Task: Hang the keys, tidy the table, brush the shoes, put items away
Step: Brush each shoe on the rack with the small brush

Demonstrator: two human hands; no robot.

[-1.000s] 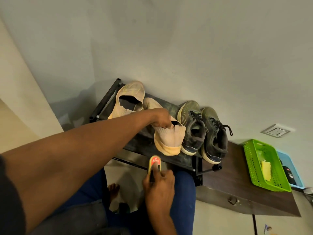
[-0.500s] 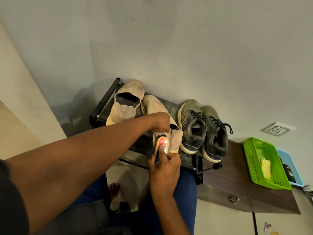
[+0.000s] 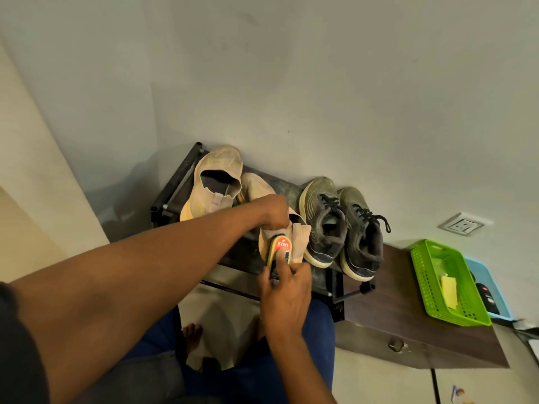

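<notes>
Two beige slip-on shoes sit on a black shoe rack (image 3: 175,188). My left hand (image 3: 271,212) grips the right beige shoe (image 3: 300,239) at its opening and holds it in place. My right hand (image 3: 287,290) grips a yellow shoe brush (image 3: 278,250) with a red label, pressed against the heel of that shoe. The other beige shoe (image 3: 215,179) lies to the left. A pair of dark grey laced sneakers (image 3: 344,228) stands to the right on the same rack.
A dark wooden cabinet top (image 3: 393,304) adjoins the rack on the right. It carries a green basket (image 3: 446,282) with yellow paper and a blue tray (image 3: 490,287) with dark items. A wall socket (image 3: 460,224) is above. My feet and blue trousers are below.
My right hand raised the brush from below the rack up onto the heel of the beige shoe. My left hand kept its hold on the shoe.
</notes>
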